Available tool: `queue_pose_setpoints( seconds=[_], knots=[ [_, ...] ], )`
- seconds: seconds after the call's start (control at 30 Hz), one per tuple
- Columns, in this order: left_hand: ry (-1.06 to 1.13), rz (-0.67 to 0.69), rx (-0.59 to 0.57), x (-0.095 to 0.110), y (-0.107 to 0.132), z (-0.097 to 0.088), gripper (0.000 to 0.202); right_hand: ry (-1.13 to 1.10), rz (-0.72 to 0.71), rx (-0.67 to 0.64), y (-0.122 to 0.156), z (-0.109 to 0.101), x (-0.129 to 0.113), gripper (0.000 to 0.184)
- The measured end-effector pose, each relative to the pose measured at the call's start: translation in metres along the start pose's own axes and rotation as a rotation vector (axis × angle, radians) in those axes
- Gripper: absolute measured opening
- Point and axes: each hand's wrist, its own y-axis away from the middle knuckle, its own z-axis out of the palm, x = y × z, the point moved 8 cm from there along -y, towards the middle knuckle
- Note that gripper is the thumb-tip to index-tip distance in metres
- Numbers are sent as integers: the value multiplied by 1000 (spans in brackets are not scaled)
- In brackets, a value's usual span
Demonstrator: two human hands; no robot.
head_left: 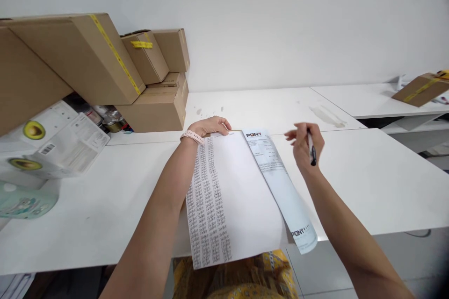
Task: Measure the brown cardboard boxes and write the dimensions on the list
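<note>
A white sheet point(242, 196) with columns of small printed text down its left side lies on the white table point(368, 182), hanging over the near edge. Beside it on the right lies a narrower printed slip point(280, 187) marked PONY. My left hand point(209, 127), with a pale wrist strap, grips the far top edge of the sheet, fingers curled over it. My right hand point(304, 144) hovers just right of the slip's top, pinching a dark pen point(311, 149) that points downward.
Several cardboard boxes point(154, 103) with yellow tape are stacked at the back left. White cartons with avocado pictures point(45, 140) and a teal roll point(24, 203) crowd the left edge. Another desk with a taped box point(419, 88) stands at the far right.
</note>
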Motion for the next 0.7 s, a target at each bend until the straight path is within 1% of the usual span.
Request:
queue_pose_setpoints(
  seconds=[0.03, 0.07, 0.13, 0.17, 0.2, 0.27, 0.33, 0.37, 0.43, 0.47, 0.53, 0.57, 0.6, 0.63, 0.67, 0.7],
  knots=[
    [2, 0, -1, -1, -1, -1, 32, 160, -4, -40, 7, -15, 22, 24],
    [4, -1, -1, -1, -1, -1, 32, 336, -22, -109, 16, -26, 45, 21],
    [5, -5, 4, -2, -2, -1, 33, 689, -15, -235, 35, -46, 92, 22],
    [5, -8, 7, -1, -2, -1, 33, 797, -24, -319, 46, -51, 111, 24],
    [3, -12, 10, 0, -1, -1, 33, 876, -56, -369, 55, -55, 126, 26],
    [1, -18, 17, 3, 2, 1, 33, 951, -130, -434, 68, -58, 142, 34],
    [-2, -19, 25, 6, 5, 4, 32, 965, -179, -461, 75, -57, 146, 46],
    [-4, -17, 31, 8, 7, 5, 32, 961, -180, -467, 76, -56, 144, 51],
    [-9, -12, 46, 12, 10, 6, 32, 912, -138, -453, 77, -58, 131, 56],
    [-13, -10, 54, 13, 12, 7, 32, 844, -102, -426, 79, -61, 119, 55],
    [-22, -10, 70, 14, 15, 7, 32, 612, -60, -367, 87, -70, 83, 53],
    [-28, -10, 78, 14, 16, 8, 32, 450, -71, -341, 95, -75, 59, 51],
    [-35, -9, 86, 15, 17, 8, 33, 312, -127, -364, 105, -77, 32, 50],
    [-45, -7, 96, 15, 19, 8, 33, 221, -218, -421, 119, -76, 4, 51],
    [-57, -3, 108, 16, 20, 7, 33, 159, -330, -492, 135, -75, -23, 52],
    [-72, 2, 122, 17, 21, 7, 33, 128, -444, -554, 151, -73, -48, 58]
  ],
)
